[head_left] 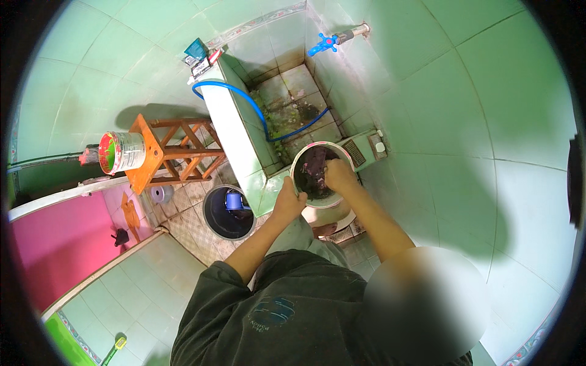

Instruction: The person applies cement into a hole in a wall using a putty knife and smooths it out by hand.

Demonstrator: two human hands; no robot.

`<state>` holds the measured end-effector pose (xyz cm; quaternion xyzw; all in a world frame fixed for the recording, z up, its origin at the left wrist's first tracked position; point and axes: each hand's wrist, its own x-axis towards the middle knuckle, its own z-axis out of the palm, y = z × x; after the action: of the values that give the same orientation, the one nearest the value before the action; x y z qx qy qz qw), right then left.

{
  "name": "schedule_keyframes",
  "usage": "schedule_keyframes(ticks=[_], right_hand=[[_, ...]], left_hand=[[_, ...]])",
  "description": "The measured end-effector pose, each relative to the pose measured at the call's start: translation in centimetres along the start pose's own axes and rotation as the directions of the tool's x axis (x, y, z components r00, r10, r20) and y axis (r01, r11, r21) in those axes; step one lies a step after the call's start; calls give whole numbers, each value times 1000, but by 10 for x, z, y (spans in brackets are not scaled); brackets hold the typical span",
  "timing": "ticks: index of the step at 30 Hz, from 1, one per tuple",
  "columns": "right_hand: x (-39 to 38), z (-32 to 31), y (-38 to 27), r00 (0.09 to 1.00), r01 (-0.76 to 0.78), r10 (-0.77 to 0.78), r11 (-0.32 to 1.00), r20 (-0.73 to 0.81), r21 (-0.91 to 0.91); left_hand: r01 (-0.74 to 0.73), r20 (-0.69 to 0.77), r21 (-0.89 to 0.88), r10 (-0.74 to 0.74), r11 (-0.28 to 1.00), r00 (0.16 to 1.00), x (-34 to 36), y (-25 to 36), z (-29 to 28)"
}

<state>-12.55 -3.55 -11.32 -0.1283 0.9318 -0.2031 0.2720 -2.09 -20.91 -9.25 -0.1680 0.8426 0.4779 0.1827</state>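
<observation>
A pale round bucket (325, 212) stands below me at the corner of the tiled basin, with dark wet cloth (314, 169) and dark water inside. My left hand (289, 200) grips the bucket's near left rim, thumb at the edge. Reaching in over the right side, my right hand (339, 177) is closed in a fist on the dark cloth; its fingertips are partly hidden.
A blue hose (247, 97) hangs over the basin's white ledge (229, 125). Above is a blue-handled tap (326, 44). Left stand a dark tub (210, 216) with a blue dipper (234, 201) and a wooden stool (140, 161) holding a paint-stained pail (129, 152).
</observation>
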Motion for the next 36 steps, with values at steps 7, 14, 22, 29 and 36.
schedule_keyframes(ticks=[7,14,22,29,36], right_hand=[[13,-2,3,987,161,-161,987,18,-12],[2,-16,-36,990,-11,62,932,129,-362],[-3,-4,-36,999,47,-30,750,37,-659],[-22,-28,-33,992,122,-76,735,97,-667],[-31,-22,-31,992,109,-38,737,120,-667]], left_hand=[[-22,-6,1,22,1000,1000,6,-3,-4],[-58,-61,-4,58,998,996,4,-2,-1],[-130,-78,39,133,991,988,4,-1,0],[-100,-95,21,102,995,990,1,-3,0],[-114,-109,-1,113,994,988,-1,-3,1]])
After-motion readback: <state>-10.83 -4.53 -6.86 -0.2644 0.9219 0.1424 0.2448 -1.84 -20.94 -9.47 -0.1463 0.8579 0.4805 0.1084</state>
